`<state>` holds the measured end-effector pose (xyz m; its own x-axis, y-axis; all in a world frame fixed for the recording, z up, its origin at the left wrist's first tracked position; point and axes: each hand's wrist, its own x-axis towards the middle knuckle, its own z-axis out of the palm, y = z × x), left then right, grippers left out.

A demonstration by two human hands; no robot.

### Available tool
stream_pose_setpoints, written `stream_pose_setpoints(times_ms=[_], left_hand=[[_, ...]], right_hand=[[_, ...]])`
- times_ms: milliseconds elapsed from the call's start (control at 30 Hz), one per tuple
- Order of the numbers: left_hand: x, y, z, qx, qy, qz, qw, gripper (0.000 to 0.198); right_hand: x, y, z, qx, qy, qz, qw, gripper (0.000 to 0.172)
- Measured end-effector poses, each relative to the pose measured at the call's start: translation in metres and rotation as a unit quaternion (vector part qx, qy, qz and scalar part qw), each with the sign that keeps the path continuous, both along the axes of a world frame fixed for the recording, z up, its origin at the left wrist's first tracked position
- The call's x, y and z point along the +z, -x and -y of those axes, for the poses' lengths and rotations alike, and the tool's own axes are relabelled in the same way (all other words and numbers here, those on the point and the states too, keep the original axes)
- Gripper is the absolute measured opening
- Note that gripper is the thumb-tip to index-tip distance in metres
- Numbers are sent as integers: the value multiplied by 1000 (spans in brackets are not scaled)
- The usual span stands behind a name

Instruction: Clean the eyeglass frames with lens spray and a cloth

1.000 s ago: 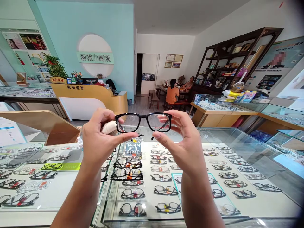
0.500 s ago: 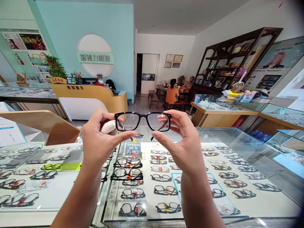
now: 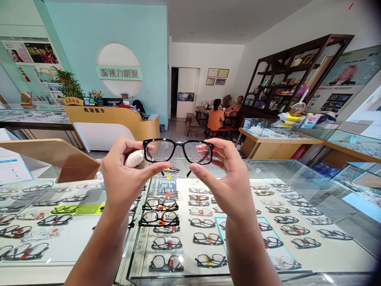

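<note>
I hold a pair of black-framed glasses (image 3: 177, 143) up in front of me, above a glass display counter (image 3: 297, 186). My left hand (image 3: 126, 178) pinches the left end of the frame between thumb and fingers, and a crumpled white cloth (image 3: 134, 158) is tucked in the same hand. My right hand (image 3: 229, 182) pinches the right end of the frame. The lenses face me and the temples look folded behind them.
Under the glass lie several rows of spectacle frames (image 3: 205, 238). A small bottle (image 3: 101, 179) stands on the counter at the left. Beyond are a yellow reception desk (image 3: 119, 123), dark wooden shelves (image 3: 291, 75), more glass cases (image 3: 279, 137), and two seated people (image 3: 222, 113) at the back.
Both hands have raised the glasses slightly; the frame sits a little higher and tilts a bit more. Nothing else moved.
</note>
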<state>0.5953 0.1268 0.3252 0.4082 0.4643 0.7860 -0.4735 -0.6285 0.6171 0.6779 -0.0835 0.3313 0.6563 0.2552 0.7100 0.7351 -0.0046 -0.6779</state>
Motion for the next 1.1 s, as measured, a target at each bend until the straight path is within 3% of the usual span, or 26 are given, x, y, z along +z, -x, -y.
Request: stream_pose_setpoints(times_ms=[167,300,600,1100], left_hand=[[4,0,3,19,2,20,1000,45],[4,-1,-3,17,30,-15,999,63],[0,-5,-19,0,-11,-45,999,60],[9,-6,-7,-62,56,-29,996,63]], right_hand=[[-3,4,-4,-15,-6,9,1000,52],[-5,8,-6,-51,-15,32,998,54],[-6,10,-6,-74,-5,62,995,53],[-5,14,-6,-71,-12,53,996,51]])
